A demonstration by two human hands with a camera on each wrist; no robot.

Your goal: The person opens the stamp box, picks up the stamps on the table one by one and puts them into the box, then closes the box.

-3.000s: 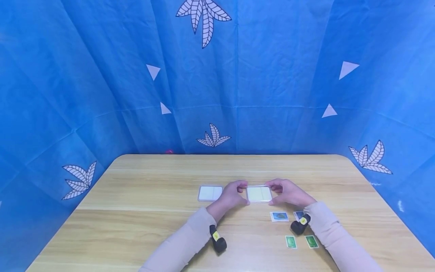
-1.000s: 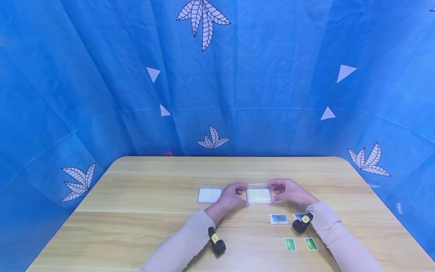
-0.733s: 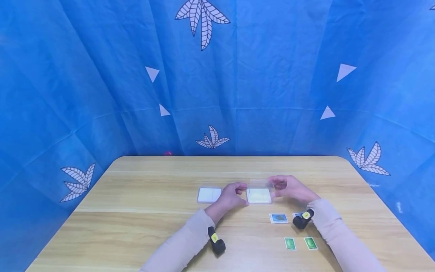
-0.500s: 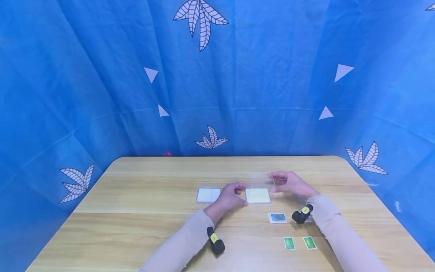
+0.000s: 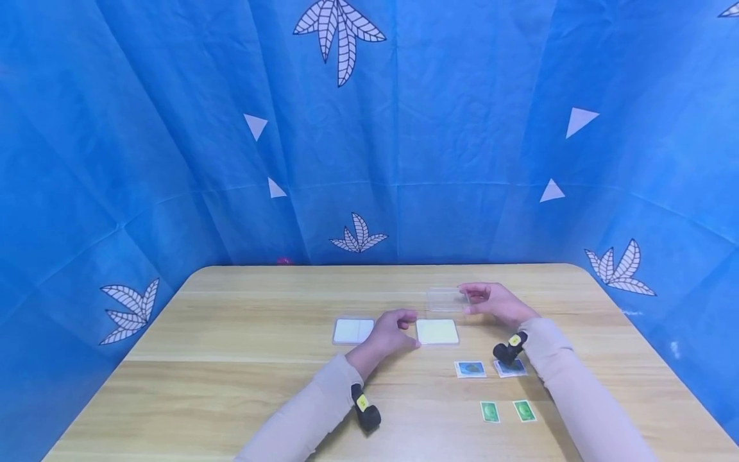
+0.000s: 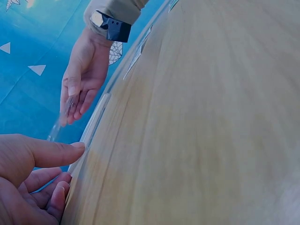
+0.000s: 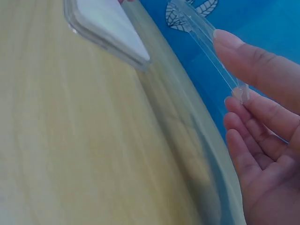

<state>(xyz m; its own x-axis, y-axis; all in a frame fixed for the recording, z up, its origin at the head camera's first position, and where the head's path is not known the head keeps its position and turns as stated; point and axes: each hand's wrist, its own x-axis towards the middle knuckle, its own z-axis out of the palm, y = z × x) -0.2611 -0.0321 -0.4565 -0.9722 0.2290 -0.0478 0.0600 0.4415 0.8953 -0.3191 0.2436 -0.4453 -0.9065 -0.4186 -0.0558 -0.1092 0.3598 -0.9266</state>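
Observation:
My right hand [image 5: 498,303] pinches a clear plastic lid [image 5: 444,299] by its right edge, thumb against fingers. The lid is up off the table, behind and above a flat clear case [image 5: 437,332] with a white insert. My left hand [image 5: 390,333] holds that case at its left side, thumb at the front corner and index finger at the back one. In the left wrist view the thumb lies right at the case edge [image 6: 96,117]. The right wrist view shows the lid [image 7: 211,44] as a thin transparent frame, apart from the case [image 7: 112,33].
A second clear case [image 5: 346,331] with a white insert lies left of my left hand. Two blue stamp-like pictures [image 5: 470,369] and two smaller green ones [image 5: 489,412] lie nearer on the wooden table [image 5: 231,385]. A blue curtain [image 5: 462,128] stands behind.
The clear lid has come up off the case and moved back and slightly right with my right hand. My left hand has stayed at the case's left side.

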